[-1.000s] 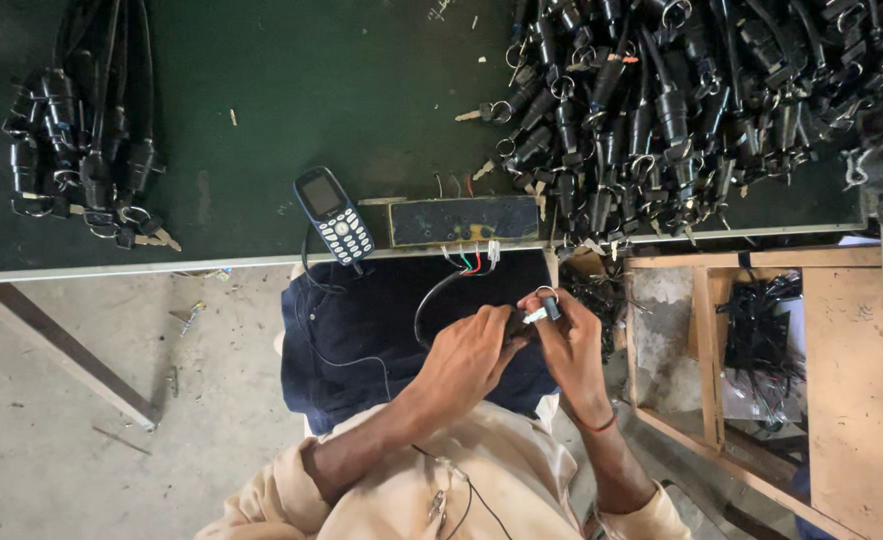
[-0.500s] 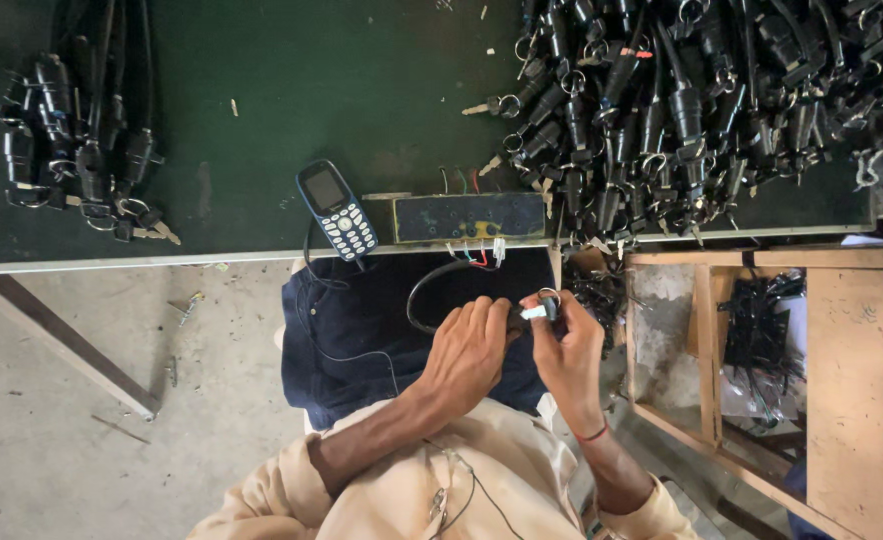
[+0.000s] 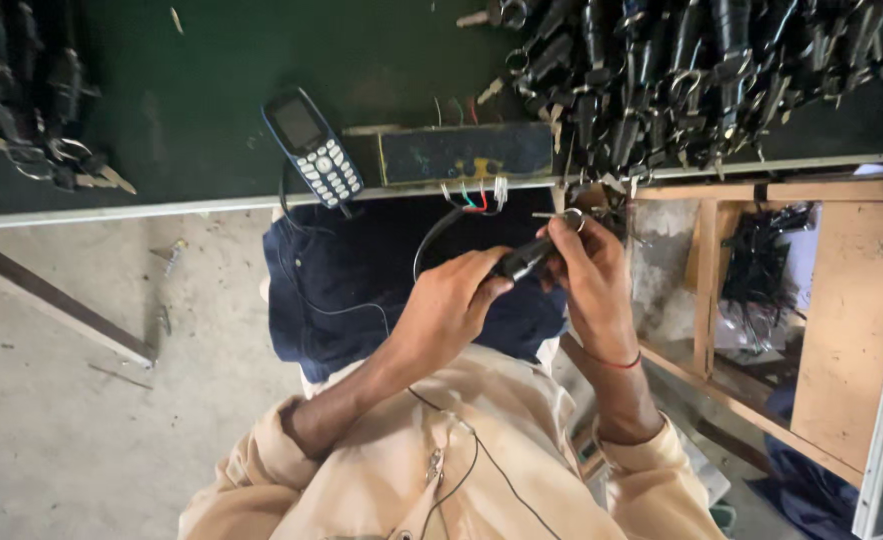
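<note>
Hands (image 3: 522, 285) gripping black part (image 3: 524, 258), green bench (image 3: 212, 90) — concrete floor (image 3: 62, 400)

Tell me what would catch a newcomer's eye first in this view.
Probably the two hands meeting at the centre: the left hand and right hand both grip a small black cylindrical part with a wire. Next, the big heap of black cable parts at top right on the dark green table, and the dark push-button phone near its edge.

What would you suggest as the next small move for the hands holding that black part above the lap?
Probably bring the black cylindrical part up toward the loose coloured wire ends at the bench edge. Both the left hand and the right hand grip it just below those wires, and its black lead already loops up to them.
</note>
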`<state>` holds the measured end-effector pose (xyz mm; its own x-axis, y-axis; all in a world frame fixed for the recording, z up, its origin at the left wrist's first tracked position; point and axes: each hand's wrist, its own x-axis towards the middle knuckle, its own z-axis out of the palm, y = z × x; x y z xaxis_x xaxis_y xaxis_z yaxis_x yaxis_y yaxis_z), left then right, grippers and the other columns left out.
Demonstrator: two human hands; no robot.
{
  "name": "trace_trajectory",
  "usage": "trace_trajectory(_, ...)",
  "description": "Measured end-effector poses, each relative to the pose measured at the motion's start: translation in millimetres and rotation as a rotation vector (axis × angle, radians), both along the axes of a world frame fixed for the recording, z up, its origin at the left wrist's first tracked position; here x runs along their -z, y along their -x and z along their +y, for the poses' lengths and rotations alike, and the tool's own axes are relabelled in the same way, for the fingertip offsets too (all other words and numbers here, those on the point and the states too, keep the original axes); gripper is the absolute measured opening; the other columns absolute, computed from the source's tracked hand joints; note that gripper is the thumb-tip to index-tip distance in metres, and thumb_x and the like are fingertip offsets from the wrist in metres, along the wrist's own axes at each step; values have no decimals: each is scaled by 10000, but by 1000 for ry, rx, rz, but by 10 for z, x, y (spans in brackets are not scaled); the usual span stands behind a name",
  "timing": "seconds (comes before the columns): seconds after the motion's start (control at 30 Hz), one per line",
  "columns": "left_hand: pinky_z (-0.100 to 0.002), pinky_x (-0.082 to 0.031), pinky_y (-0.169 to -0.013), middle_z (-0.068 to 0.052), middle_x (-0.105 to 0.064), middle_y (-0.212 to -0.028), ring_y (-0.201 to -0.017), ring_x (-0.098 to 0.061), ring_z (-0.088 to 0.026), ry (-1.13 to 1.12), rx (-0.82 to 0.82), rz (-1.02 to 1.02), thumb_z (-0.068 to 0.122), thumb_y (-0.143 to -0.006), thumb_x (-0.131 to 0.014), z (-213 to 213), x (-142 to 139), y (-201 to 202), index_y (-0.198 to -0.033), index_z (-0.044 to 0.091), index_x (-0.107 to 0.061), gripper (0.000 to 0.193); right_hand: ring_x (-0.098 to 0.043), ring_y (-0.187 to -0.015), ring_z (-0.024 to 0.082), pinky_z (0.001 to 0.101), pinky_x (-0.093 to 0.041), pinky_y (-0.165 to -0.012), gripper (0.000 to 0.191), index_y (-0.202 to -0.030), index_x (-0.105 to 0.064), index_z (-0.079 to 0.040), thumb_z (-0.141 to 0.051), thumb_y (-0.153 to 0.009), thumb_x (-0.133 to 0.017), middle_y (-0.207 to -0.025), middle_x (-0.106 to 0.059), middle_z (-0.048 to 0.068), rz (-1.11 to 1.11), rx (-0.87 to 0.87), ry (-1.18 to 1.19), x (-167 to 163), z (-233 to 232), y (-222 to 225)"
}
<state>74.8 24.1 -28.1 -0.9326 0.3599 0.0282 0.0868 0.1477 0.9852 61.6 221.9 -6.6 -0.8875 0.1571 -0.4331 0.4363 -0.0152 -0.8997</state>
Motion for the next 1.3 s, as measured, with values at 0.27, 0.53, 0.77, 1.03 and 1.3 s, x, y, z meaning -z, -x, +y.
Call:
trace_trajectory(0.27, -427, -528, -752, -178, -688, -1030, -938, -683, -377, -95, 18, -15, 47, -955, -663, -62, -157, 50, -1240, 9, -591, 297, -451, -571, 62, 244, -392, -520, 273, -955, -656, -23, -282, -1039, -643, -673, -495, -22, 19, -44, -24, -88, -24, 34)
trace_trajectory(0.53, -351, -554, -695, -139, -730, -879, -776, -738, -267, -102, -18, -194, 39, -966, -650, -53, -184, 72, -1235, 30, -642, 270, -476, -643, 54, 230, -383, -567, 259, -1019, -631, -21, -261, -1101, -576, -733, -529, -22, 128, -58, -204, -122, -183, -40)
trace_trajectory(0.77, -323, -547, -634, -146, -727, -867, -669, -701, -220, -125, -84, -226, 16, -936, -677, 5, -126, 23, -1202, 31, -676, 267, -485, -627, 59, 240, -382, -547, 219, -1048, -627, -11, -199, -1125, -544, -738, -542, 0, 302, -151, -588, -193, -189, -103)
trace_trajectory(1.03, -387, -553, -709, -190, -679, -1068, -816, -692, -347, -54, 119, -158, 89, -821, -782, -13, -157, 126, -1439, 36, -470, 695, -510, -647, 55, 242, -414, -563, 187, -1007, -659, -6, -153, -1081, -570, -773, -586, 12, 325, -136, -591, -172, -156, 12)
trace_trajectory(1.3, -506, -500, -680, -210, -662, -1016, -892, -665, -429, -4, 2, 156, 151, -986, -689, 193, -55, 104, -1225, 9, -496, 338, -546, -690, 90, 270, -426, -615, 163, -986, -691, 18, -116, -1040, -615, -779, -618, 62, 372, -315, -537, -136, 40, 29)
